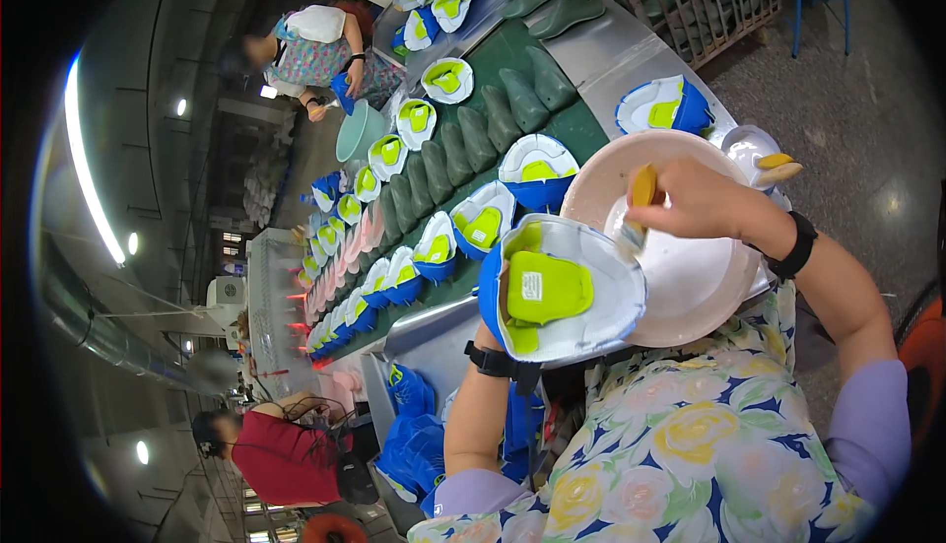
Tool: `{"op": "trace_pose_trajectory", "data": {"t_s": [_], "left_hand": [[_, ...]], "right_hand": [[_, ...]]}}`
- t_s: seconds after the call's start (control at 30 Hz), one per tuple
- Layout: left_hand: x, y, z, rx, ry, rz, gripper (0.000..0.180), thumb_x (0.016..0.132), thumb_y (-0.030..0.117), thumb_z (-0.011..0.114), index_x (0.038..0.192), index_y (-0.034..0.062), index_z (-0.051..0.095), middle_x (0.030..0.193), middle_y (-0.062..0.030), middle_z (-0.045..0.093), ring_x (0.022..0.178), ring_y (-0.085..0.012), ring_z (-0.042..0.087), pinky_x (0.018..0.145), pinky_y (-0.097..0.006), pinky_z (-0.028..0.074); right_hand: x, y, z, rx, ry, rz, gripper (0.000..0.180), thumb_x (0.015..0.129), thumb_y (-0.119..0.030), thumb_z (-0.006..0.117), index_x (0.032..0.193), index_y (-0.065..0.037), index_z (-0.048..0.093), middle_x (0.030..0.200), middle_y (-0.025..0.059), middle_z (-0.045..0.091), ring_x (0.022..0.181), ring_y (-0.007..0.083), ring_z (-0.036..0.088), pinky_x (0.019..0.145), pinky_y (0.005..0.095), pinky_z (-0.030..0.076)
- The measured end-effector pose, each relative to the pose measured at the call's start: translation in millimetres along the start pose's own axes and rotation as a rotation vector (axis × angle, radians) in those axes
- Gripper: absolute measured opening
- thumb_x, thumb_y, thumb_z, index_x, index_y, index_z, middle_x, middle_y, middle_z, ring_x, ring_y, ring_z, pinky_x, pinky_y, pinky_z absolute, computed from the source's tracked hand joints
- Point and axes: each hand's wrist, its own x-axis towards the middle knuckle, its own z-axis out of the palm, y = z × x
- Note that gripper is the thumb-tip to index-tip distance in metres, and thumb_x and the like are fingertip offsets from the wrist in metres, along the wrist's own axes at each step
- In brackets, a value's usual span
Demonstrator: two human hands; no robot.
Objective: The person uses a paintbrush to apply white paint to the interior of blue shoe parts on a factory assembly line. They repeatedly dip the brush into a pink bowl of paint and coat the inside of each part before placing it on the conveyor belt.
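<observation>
My left hand (490, 336) holds up a blue shoe upper (623, 299) with a white underside and a lime-green lining; the upper hides most of its fingers. A brush (644, 188) with a yellow handle is gripped in my closed right hand (690, 196). Its slightly blurred bristles are at the right edge of the upper's white margin. Below my right hand sits a wide, pale basin (583, 176) with white liquid inside. Just beyond the basin, another blue and white upper (696, 109) lies on the metal table.
A green conveyor belt (589, 129) carries rows of uppers and dark green shoe lasts (473, 139). A small bowl (747, 141) with yellow-handled brushes stands beside the basin. Blue uppers (414, 449) are piled at lower left. Co-workers stand across the belt (325, 50) and farther along (286, 459).
</observation>
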Motion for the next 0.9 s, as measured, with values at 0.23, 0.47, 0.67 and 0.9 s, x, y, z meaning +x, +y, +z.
{"op": "trace_pose_trajectory", "data": {"t_s": [0.23, 0.47, 0.67, 0.9], "left_hand": [[11, -10, -5, 0.115, 0.057, 0.145, 0.061, 0.097, 0.043, 0.060, 0.144, 0.0055, 0.048, 0.135, -0.0146, 0.059, 0.116, -0.0303, 0.064, 0.097, -0.050, 0.055], [8, -10, -24, 0.041, 0.038, 0.133, 0.061, 0.098, 0.043, 0.060, 0.145, 0.0065, 0.047, 0.132, -0.0134, 0.061, 0.115, -0.0297, 0.064, 0.096, -0.050, 0.056], [21, -19, -41, 0.008, 0.053, 0.105, 0.060, 0.098, 0.043, 0.060, 0.145, 0.0073, 0.047, 0.130, -0.0125, 0.062, 0.115, -0.0291, 0.064, 0.096, -0.049, 0.056], [5, -8, -47, -0.272, -0.041, 0.071, 0.058, 0.101, 0.053, 0.049, 0.143, 0.0118, 0.050, 0.133, -0.0150, 0.063, 0.118, -0.0351, 0.063, 0.100, -0.056, 0.052]], "right_hand": [[18, -17, 17, -0.039, 0.213, -0.543, 0.014, 0.087, -0.014, 0.071, 0.095, -0.005, 0.064, 0.092, 0.0128, 0.067, 0.086, 0.0344, 0.065, 0.077, 0.0419, 0.052], [-11, -16, 6, -0.181, 0.069, -0.533, 0.019, 0.086, -0.016, 0.073, 0.099, -0.007, 0.063, 0.094, 0.0123, 0.066, 0.086, 0.0336, 0.065, 0.076, 0.0412, 0.052], [21, -33, 9, -0.010, 0.222, -0.443, 0.022, 0.087, -0.018, 0.075, 0.084, -0.003, 0.058, 0.084, 0.0140, 0.063, 0.075, 0.0347, 0.063, 0.068, 0.0412, 0.050], [5, -22, 7, -0.036, 0.157, 0.120, 0.029, 0.085, -0.024, 0.073, 0.077, 0.003, 0.066, 0.070, 0.0184, 0.066, 0.064, 0.0302, 0.066, 0.062, 0.0385, 0.051]]}}
